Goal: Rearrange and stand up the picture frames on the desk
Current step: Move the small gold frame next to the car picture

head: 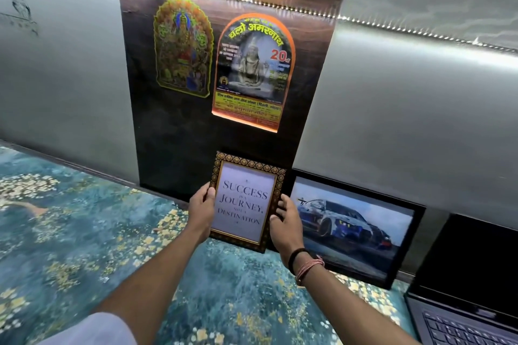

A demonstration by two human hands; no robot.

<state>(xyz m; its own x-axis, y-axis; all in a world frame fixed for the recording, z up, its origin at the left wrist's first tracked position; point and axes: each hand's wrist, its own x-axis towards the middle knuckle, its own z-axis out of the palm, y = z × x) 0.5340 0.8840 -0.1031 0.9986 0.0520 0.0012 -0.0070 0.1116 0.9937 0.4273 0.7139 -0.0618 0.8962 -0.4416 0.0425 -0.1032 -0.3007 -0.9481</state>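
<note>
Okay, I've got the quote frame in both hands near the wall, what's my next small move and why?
Probably lean its top back against the dark wall panel, then ease your grip. The quote frame already stands upright with its bottom edge at the desk, left hand and right hand on its sides, beside the car picture already propped there.

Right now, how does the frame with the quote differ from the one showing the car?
The quote frame stands tall, in portrait; the car frame lies wide, in landscape. The quote frame has an ornate patterned gold and dark border; the car frame's border is plain black. The left hand and right hand grip the quote frame's sides; nobody touches the car frame. Both stand upright at the back of the desk, side by side.
</note>
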